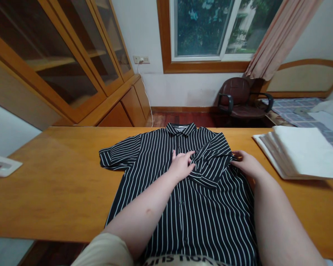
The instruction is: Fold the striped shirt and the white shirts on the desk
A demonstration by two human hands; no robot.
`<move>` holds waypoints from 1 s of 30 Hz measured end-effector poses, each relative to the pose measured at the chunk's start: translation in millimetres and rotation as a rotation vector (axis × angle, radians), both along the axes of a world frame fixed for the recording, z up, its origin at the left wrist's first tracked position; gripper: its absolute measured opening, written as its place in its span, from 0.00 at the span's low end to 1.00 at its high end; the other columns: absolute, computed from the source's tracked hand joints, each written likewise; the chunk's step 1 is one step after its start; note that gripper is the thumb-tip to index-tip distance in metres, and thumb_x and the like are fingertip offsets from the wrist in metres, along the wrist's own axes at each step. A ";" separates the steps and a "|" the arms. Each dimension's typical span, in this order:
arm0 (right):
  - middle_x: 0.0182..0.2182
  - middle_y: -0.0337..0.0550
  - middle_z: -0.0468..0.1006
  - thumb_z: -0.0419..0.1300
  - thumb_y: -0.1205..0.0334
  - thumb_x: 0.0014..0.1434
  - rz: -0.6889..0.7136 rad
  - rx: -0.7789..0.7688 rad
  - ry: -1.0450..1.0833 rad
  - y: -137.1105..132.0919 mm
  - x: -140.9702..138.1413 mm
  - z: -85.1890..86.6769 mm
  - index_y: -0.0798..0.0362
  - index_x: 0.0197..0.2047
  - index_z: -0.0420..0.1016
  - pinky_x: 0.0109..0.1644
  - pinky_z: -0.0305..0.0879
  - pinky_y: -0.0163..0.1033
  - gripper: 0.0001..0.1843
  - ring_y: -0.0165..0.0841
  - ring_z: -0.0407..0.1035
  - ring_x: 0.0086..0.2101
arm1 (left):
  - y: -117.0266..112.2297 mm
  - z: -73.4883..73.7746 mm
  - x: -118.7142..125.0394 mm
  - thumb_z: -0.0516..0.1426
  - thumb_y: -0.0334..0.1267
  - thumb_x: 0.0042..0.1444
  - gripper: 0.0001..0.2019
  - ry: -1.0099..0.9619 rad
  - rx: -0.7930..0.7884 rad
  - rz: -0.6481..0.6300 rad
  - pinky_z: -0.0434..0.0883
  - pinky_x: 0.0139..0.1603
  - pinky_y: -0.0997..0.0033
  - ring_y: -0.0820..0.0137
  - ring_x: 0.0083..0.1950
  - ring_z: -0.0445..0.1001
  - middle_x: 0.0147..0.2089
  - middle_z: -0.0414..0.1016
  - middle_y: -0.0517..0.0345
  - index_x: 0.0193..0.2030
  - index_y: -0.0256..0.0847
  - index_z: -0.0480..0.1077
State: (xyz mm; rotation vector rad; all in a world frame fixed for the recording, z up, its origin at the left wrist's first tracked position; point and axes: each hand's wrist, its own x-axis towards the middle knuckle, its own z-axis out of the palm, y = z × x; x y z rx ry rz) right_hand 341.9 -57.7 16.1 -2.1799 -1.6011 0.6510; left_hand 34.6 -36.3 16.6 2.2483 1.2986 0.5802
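Observation:
A black shirt with white stripes (155, 177) lies front up on the wooden table, its collar pointing away from me. One short sleeve (120, 153) stretches out to the left. The other sleeve (211, 159) is folded inward across the chest. My left hand (182, 165) rests on the shirt front by the folded sleeve's opening, fingers spread. At the shirt's right edge, below the shoulder, my right hand (245, 162) pinches the fabric between thumb and fingers; part of its grip is hidden.
White folded sheets (302, 151) are stacked on the table's right side. A white object (2, 165) sits at the left edge of the table (58, 192). Beyond are a glass-door cabinet (80, 62), a brown armchair (235, 98) and a bed (296, 107).

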 end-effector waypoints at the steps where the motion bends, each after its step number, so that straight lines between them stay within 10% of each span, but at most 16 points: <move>1: 0.41 0.48 0.78 0.62 0.60 0.48 0.004 -0.001 -0.001 0.1 -1.0 0.0 0.57 0.53 0.70 0.41 0.65 0.36 0.27 0.34 0.72 0.37 | 1.6 -0.4 -1.6 0.57 0.37 0.56 0.22 -0.047 0.021 0.038 0.43 0.67 0.42 0.66 0.48 0.71 0.35 0.73 0.64 0.58 0.48 0.63; 5: 0.32 0.42 0.78 0.61 0.59 0.50 -0.025 -0.025 -0.089 1.0 -7.6 4.4 0.54 0.43 0.74 0.34 0.62 0.35 0.16 0.33 0.71 0.31 | 10.1 -5.5 -5.9 0.54 0.35 0.58 0.20 -0.386 -0.083 0.160 0.69 0.50 0.64 0.70 0.39 0.73 0.37 0.73 0.61 0.58 0.45 0.63; 8: 0.30 0.42 0.77 0.57 0.59 0.53 -0.087 0.052 -0.191 0.5 -9.9 8.8 0.52 0.36 0.75 0.32 0.59 0.36 0.09 0.34 0.70 0.31 | 18.1 -14.3 -5.1 0.52 0.34 0.59 0.18 -0.665 -0.268 0.251 0.70 0.35 0.73 0.75 0.30 0.72 0.35 0.72 0.61 0.56 0.42 0.64; 15: 0.38 0.51 0.79 0.60 0.48 0.52 -0.071 0.024 -0.115 0.9 -10.1 6.1 0.56 0.43 0.74 0.39 0.64 0.39 0.22 0.39 0.72 0.38 | 25.0 -20.2 -10.5 0.53 0.34 0.58 0.17 -0.572 -0.174 0.411 0.71 0.47 0.64 0.68 0.45 0.74 0.51 0.71 0.49 0.55 0.41 0.66; 19: 0.41 0.53 0.78 0.62 0.49 0.51 -0.056 -0.038 -0.081 1.6 -8.4 3.3 0.56 0.49 0.72 0.43 0.66 0.40 0.26 0.40 0.73 0.41 | 12.2 -0.6 -14.4 0.56 0.38 0.58 0.13 -0.204 0.151 0.073 0.60 0.61 0.57 0.63 0.59 0.65 0.57 0.68 0.55 0.50 0.48 0.71; 23: 0.43 0.54 0.78 0.66 0.49 0.46 -0.026 -0.070 -0.084 -0.4 -3.5 2.3 0.57 0.54 0.69 0.44 0.67 0.41 0.34 0.41 0.73 0.42 | 0.5 12.1 -8.5 0.62 0.46 0.51 0.17 0.015 0.066 -0.467 0.57 0.62 0.57 0.63 0.58 0.66 0.52 0.73 0.60 0.49 0.53 0.73; 30: 0.40 0.52 0.79 0.67 0.57 0.45 -0.030 -0.130 -0.115 -0.6 -1.9 -0.4 0.57 0.54 0.69 0.41 0.67 0.39 0.33 0.40 0.74 0.39 | -1.5 7.4 -0.2 0.60 0.40 0.53 0.10 0.106 0.030 -0.517 0.58 0.60 0.57 0.63 0.54 0.70 0.47 0.76 0.60 0.44 0.51 0.75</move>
